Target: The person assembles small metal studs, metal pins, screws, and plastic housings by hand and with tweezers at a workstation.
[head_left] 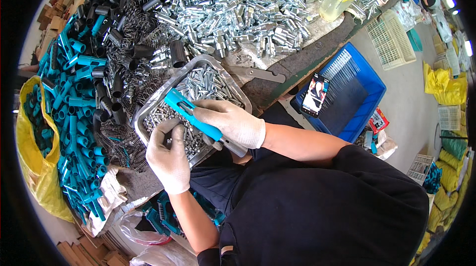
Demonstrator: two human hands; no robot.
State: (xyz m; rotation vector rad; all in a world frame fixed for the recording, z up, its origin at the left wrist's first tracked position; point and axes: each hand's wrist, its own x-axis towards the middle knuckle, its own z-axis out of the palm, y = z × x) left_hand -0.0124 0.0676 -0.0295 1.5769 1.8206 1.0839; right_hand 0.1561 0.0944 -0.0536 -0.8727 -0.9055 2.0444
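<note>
My right hand (230, 121), in a whitish work glove, is wrapped round a teal plastic handle (184, 107) with a slot near its far end. A bare metal tube (234, 147) sticks out of the handle's near end, below my palm. Just left of the handle, my gloved left hand (168, 157) is closed, with thumb and fingertips curled together. Whatever lies between those fingertips is hidden or too small to make out. Both hands are over a metal tray (144, 112) filled with small metal pins (203, 82).
Shiny metal fittings (248, 18), black tubes (116, 82), dark springs (131, 23) and teal plastic handles (74, 132) are heaped on the bench. A flat metal strip (265, 75) lies beyond the tray. To the right, a phone (315, 95) rests on a blue crate (369, 102) holding thin rods.
</note>
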